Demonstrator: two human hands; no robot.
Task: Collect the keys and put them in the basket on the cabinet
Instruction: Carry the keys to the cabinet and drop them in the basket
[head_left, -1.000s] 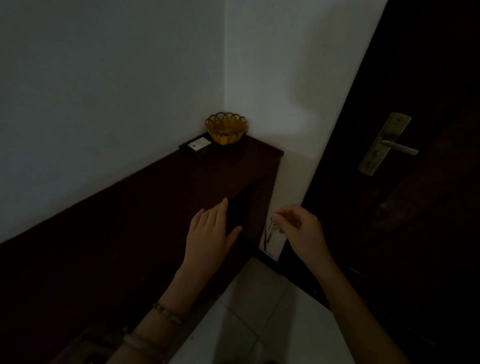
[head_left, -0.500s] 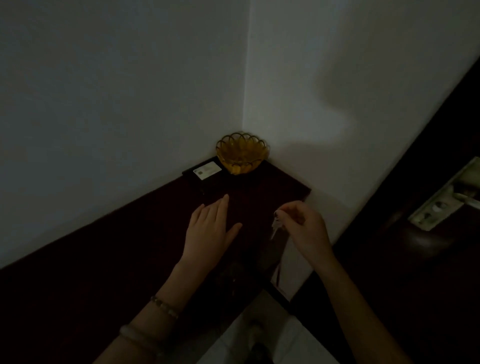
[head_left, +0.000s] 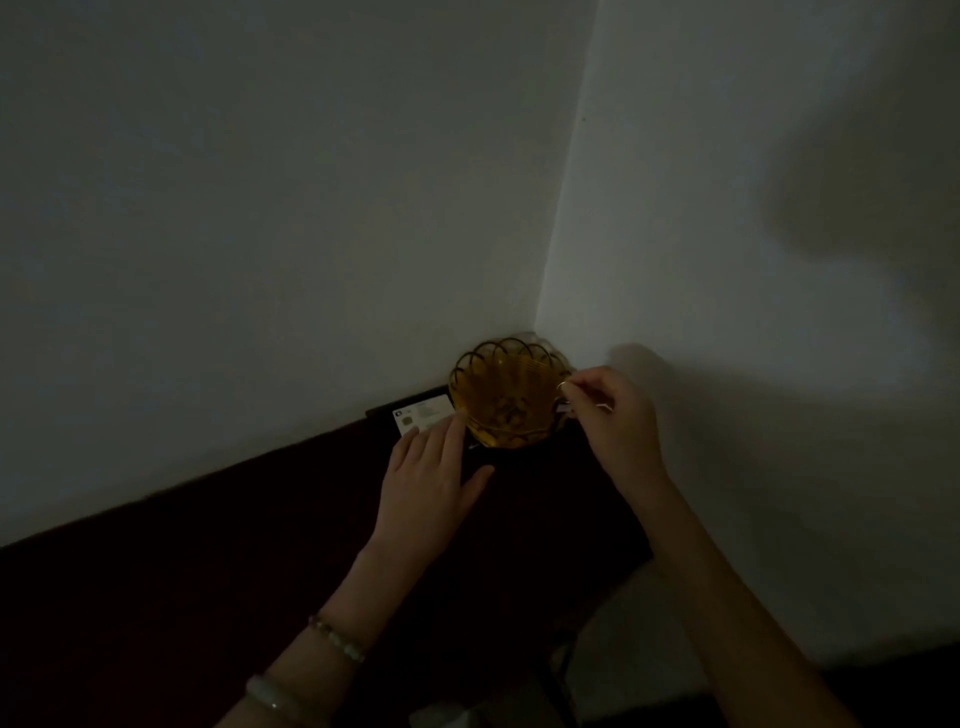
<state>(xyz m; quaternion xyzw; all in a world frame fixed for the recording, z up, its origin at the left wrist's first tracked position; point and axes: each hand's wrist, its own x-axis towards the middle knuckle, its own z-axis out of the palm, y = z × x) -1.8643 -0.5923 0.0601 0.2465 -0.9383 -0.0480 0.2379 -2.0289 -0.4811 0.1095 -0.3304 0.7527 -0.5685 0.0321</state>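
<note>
An amber basket (head_left: 506, 400) with a scalloped rim stands in the far corner of the dark wooden cabinet (head_left: 260, 545). My right hand (head_left: 618, 426) is pinched on the keys (head_left: 563, 397), whose ring and a small pale piece show right at the basket's right rim. My left hand (head_left: 431, 478) lies flat and open on the cabinet top, just in front and left of the basket, its fingertips near a white card (head_left: 423, 413). The room is dim, so the keys are hard to make out.
The white card lies on a dark flat thing left of the basket. Two white walls meet behind the basket. Pale floor tiles (head_left: 623, 623) show below the cabinet's right end.
My view has swung left, off the door and onto the corner. My right hand has carried the keys up and forward to the basket's rim. My left hand has slid forward toward the card.
</note>
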